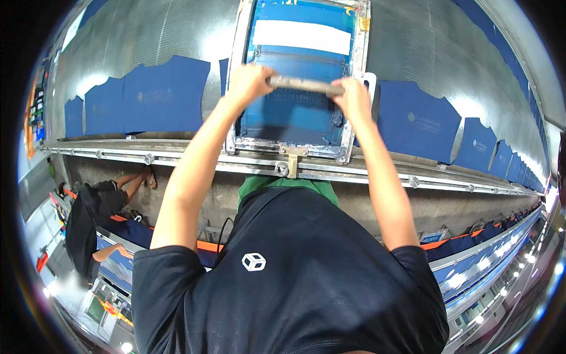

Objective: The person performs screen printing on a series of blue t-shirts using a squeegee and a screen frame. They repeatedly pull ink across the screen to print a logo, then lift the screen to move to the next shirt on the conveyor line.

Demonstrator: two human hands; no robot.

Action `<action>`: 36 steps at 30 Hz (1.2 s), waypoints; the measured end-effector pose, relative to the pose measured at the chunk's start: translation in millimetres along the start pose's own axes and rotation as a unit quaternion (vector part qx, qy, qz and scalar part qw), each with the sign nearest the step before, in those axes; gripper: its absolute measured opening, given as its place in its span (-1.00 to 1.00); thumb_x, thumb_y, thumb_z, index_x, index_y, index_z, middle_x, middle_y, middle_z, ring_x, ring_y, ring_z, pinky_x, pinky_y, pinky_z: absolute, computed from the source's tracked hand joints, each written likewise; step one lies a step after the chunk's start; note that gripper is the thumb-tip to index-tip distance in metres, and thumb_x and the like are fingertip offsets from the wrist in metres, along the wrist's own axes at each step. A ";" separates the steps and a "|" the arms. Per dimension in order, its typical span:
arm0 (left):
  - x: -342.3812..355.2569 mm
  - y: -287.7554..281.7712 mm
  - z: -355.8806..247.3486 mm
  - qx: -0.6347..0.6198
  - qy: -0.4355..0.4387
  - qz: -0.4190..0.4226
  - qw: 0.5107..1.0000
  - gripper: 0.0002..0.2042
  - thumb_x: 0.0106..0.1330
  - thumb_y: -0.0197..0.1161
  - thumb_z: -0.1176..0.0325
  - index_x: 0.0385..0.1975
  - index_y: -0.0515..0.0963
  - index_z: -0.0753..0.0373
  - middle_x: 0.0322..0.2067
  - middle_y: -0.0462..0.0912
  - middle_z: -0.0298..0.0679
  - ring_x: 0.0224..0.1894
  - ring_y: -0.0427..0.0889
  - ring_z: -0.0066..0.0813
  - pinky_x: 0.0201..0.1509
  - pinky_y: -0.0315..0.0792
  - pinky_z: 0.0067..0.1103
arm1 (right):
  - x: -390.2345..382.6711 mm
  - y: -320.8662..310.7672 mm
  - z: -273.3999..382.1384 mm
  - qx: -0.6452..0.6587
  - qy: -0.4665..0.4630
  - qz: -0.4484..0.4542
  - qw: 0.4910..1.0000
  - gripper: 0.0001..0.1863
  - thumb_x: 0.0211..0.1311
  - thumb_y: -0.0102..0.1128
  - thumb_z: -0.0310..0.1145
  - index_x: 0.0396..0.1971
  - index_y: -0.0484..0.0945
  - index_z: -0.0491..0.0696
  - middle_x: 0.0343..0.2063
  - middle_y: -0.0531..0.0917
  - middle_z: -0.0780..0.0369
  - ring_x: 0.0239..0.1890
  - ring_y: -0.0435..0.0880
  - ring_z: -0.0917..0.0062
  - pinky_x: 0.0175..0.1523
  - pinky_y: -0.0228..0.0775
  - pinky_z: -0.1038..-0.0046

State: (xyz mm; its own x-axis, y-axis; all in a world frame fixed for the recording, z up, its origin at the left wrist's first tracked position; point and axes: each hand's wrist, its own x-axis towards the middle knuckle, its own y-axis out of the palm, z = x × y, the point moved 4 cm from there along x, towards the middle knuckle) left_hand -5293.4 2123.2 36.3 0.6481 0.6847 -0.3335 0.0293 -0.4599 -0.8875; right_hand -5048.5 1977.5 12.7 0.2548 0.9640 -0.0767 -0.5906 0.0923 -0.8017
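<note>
A screen-printing frame (364, 44) with blue mesh lies on the long table in front of me. Across its mesh runs a squeegee (303, 85) with a long, worn, pale handle. My left hand (250, 82) is closed round the handle's left end, and my right hand (354, 99) grips its right end. The squeegee's blade is hard to make out against the dark ink band. Beyond it, a white strip (300, 38) crosses the mesh. The frame's near edge rests by a metal bracket (290, 163) at the table rail.
Dark blue fabric pieces with pale prints, one left (165, 94) and one right (418, 121), lie along the table among several others. A metal rail (377, 173) edges the table's near side. Another person (88, 218) stands at the left behind me, near a second long table (471, 265).
</note>
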 end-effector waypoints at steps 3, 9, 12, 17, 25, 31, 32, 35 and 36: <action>-88.8 32.5 -6.5 -0.037 0.047 -0.102 0.993 -0.63 -0.01 0.52 0.44 -0.13 0.78 -0.06 -0.23 0.81 -0.30 -0.13 0.78 -0.26 0.03 0.62 -0.36 | -79.0 11.3 21.3 0.020 -0.035 0.002 0.999 -0.52 -0.21 0.53 -0.62 -0.15 0.70 -0.05 -0.11 0.73 0.14 0.04 0.69 0.15 0.15 0.55 0.20; -139.2 33.0 -23.6 0.040 0.061 -0.082 0.994 -0.68 0.05 0.57 0.21 -0.16 0.76 0.04 -0.13 0.79 -0.41 -0.01 0.72 -0.39 0.12 0.49 -0.40 | -121.0 8.8 29.5 0.039 -0.062 0.072 0.995 -0.52 -0.12 0.55 -0.54 -0.09 0.65 -0.03 -0.08 0.67 0.17 0.08 0.62 0.22 0.20 0.52 0.22; -106.7 18.2 -35.8 0.076 0.069 -0.067 0.992 -0.58 0.11 0.53 -0.07 -0.20 0.74 0.12 -0.17 0.78 -0.30 -0.04 0.72 -0.31 0.09 0.51 -0.34 | -87.7 -5.4 35.2 0.039 -0.127 0.037 0.990 -0.53 0.10 0.52 -0.20 -0.01 0.62 -0.02 -0.10 0.69 0.20 0.02 0.64 0.24 0.15 0.54 0.22; -58.3 45.3 -39.6 0.067 0.025 0.060 0.996 -0.33 -0.03 0.47 -0.39 -0.28 0.74 0.17 -0.37 0.77 -0.15 -0.17 0.79 -0.15 -0.08 0.61 -0.25 | -54.6 11.8 30.3 0.014 -0.022 0.186 0.982 -0.38 0.05 0.58 0.04 -0.03 0.67 -0.11 -0.11 0.74 0.03 0.04 0.71 0.09 0.12 0.56 0.15; 12.8 42.1 -5.5 -0.068 0.074 0.173 0.980 -0.15 -0.26 0.58 -0.45 -0.22 0.76 0.30 -0.31 0.80 -0.04 -0.20 0.78 -0.01 -0.08 0.62 -0.23 | 14.5 24.4 -6.0 0.080 -0.005 0.350 0.933 -0.33 0.15 0.53 0.11 0.12 0.66 -0.07 -0.06 0.76 0.10 0.01 0.71 0.35 0.15 0.50 0.33; 32.9 -41.2 -23.6 -0.023 0.059 -0.101 0.993 -0.46 0.01 0.59 -0.16 -0.33 0.66 0.24 -0.40 0.73 -0.07 -0.25 0.73 -0.03 -0.17 0.53 -0.24 | 19.4 -40.2 -101.0 0.260 0.122 -0.247 0.926 -0.65 0.39 0.37 -0.22 0.05 0.67 -0.09 -0.21 0.80 0.19 -0.18 0.77 0.50 -0.05 0.60 0.42; 42.7 -44.5 -22.7 -0.019 0.063 -0.084 0.994 -0.53 0.07 0.58 -0.06 -0.21 0.69 0.18 -0.32 0.76 -0.10 -0.19 0.74 -0.06 -0.11 0.55 -0.28 | 18.9 -26.8 -118.3 0.229 0.157 -0.222 0.935 -0.66 0.40 0.35 -0.23 0.06 0.66 -0.07 -0.23 0.80 0.19 -0.20 0.77 0.48 -0.06 0.60 0.43; 53.9 -36.6 -3.1 -0.046 0.092 -0.039 0.994 -0.58 0.11 0.56 0.08 -0.04 0.73 0.08 -0.23 0.78 -0.12 -0.13 0.75 -0.10 -0.02 0.57 -0.30 | 14.9 7.3 -114.9 0.335 0.236 -0.079 0.909 -0.67 0.41 0.32 -0.27 0.10 0.64 -0.03 -0.27 0.80 0.17 -0.23 0.79 0.43 -0.08 0.59 0.40; 52.5 -35.6 -1.4 -0.048 0.080 -0.017 0.996 -0.57 0.12 0.54 0.15 0.01 0.72 0.06 -0.19 0.79 -0.12 -0.11 0.75 -0.10 0.02 0.57 -0.30 | 14.1 13.3 -108.2 0.386 0.268 -0.062 0.880 -0.71 0.44 0.28 -0.26 0.06 0.65 -0.03 -0.24 0.81 0.14 -0.18 0.80 0.38 -0.02 0.58 0.35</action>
State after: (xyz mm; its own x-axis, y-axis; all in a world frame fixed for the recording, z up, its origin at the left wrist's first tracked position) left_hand -5259.4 2174.6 50.8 0.7577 0.6061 -0.2419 0.1215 -0.4952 -0.8602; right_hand -4969.9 1965.3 -63.2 0.5570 0.6968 -0.4519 -0.8243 0.5305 -0.1979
